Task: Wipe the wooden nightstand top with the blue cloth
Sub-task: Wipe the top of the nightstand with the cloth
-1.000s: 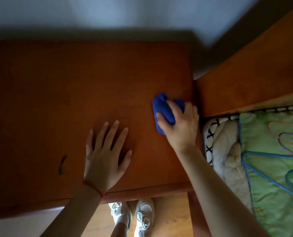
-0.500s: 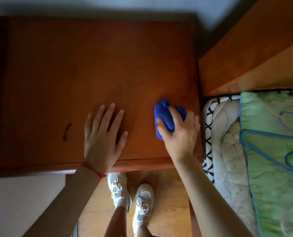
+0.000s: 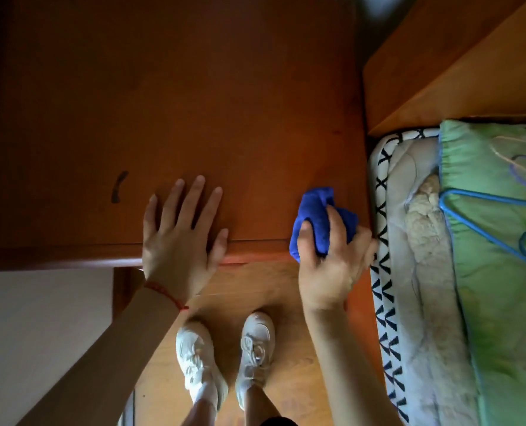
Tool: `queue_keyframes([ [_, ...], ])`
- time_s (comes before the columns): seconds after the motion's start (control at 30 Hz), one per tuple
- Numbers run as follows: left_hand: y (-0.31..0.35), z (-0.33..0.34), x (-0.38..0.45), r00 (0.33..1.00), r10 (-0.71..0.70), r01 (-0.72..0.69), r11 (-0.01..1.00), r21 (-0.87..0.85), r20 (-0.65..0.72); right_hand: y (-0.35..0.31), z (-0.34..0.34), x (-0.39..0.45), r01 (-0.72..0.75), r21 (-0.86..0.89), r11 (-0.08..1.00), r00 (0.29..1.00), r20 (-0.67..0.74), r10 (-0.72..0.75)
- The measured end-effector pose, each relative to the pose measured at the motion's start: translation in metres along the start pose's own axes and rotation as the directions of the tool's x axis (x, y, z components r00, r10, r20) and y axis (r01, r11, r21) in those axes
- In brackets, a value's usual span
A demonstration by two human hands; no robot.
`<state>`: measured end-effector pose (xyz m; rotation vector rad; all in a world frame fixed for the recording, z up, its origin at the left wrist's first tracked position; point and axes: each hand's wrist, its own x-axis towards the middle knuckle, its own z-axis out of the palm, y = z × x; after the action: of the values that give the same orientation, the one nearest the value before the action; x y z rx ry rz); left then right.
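Note:
The wooden nightstand top [image 3: 169, 103] fills the upper left of the head view, reddish brown with a small dark mark at its left. My right hand [image 3: 332, 259] grips the bunched blue cloth [image 3: 315, 216] at the nightstand's front right corner, the cloth partly over the front edge. My left hand [image 3: 182, 232] lies flat with fingers spread on the top near the front edge, a red string around its wrist.
A bed [image 3: 486, 241] with a green cover and patterned mattress edge stands close on the right. Coloured hangers [image 3: 483, 210] lie on it. The wooden headboard [image 3: 446, 56] rises behind. My white shoes [image 3: 225, 358] stand on the wooden floor below the front edge.
My right hand has drawn the blue cloth toward me, from mid-right of the top to the front right corner. My left hand has slid back to the front edge.

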<state>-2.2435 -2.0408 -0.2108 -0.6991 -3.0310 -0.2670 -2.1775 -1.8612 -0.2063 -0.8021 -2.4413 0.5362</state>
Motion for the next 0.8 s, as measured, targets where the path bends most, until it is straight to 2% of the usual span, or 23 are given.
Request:
queue_keyframes([
  [0.07,0.0,0.001,0.0,1.0,-0.002,0.001,1.0,-0.006,-0.018,-0.016,0.006,-0.015,0.0,0.028,1.0,1.0,-0.008,0.0],
  [0.17,-0.001,0.003,-0.003,0.998,0.006,-0.006,1.0,-0.003,-0.057,-0.03,0.015,-0.031,0.227,0.075,0.971,0.967,0.103,-0.234],
  [0.23,-0.002,0.004,-0.003,0.996,0.029,-0.03,1.0,-0.002,-0.084,-0.019,0.014,-0.029,0.286,0.049,0.957,0.954,0.08,-0.289],
  [0.33,-0.003,0.005,-0.003,0.995,0.047,-0.047,0.999,0.001,-0.087,0.01,0.003,-0.022,0.155,-0.015,0.988,0.986,-0.061,-0.156],
  [0.4,-0.002,0.005,-0.003,0.996,0.044,-0.045,0.999,-0.005,-0.084,0.009,0.002,-0.026,0.033,-0.002,0.999,0.989,-0.147,-0.033],
  [0.43,-0.002,0.006,-0.003,0.995,0.043,-0.044,0.999,-0.005,-0.085,0.002,0.007,-0.03,0.021,0.005,1.0,0.988,-0.153,-0.02],
  [0.5,-0.001,0.006,-0.003,0.995,0.038,-0.038,0.999,-0.003,-0.095,-0.016,0.018,-0.041,0.133,0.016,0.991,0.987,-0.091,-0.131],
  [0.57,-0.002,0.006,-0.004,0.994,0.034,-0.035,0.999,-0.01,-0.1,-0.018,0.02,-0.047,0.285,0.001,0.958,0.958,-0.014,-0.285],
  [0.6,-0.002,0.006,-0.004,0.995,0.036,-0.037,0.999,-0.014,-0.098,-0.013,0.018,-0.046,0.315,-0.016,0.949,0.949,-0.001,-0.315],
  [0.63,-0.003,0.005,-0.003,0.995,0.041,-0.043,0.999,-0.018,-0.093,-0.006,0.015,-0.045,0.296,-0.032,0.955,0.955,-0.013,-0.296],
  [0.73,-0.003,0.004,-0.003,0.995,0.056,-0.057,0.998,-0.019,-0.079,-0.003,0.012,-0.046,0.07,-0.034,0.997,0.99,-0.122,-0.073],
  [0.77,-0.003,0.005,-0.004,0.996,0.053,-0.055,0.998,-0.022,-0.074,-0.009,0.012,-0.049,0.03,-0.036,0.999,0.991,-0.129,-0.035],
  [0.8,-0.003,0.004,-0.004,0.996,0.051,-0.053,0.998,-0.021,-0.073,-0.016,0.012,-0.051,0.053,-0.051,0.997,0.993,-0.106,-0.059],
])
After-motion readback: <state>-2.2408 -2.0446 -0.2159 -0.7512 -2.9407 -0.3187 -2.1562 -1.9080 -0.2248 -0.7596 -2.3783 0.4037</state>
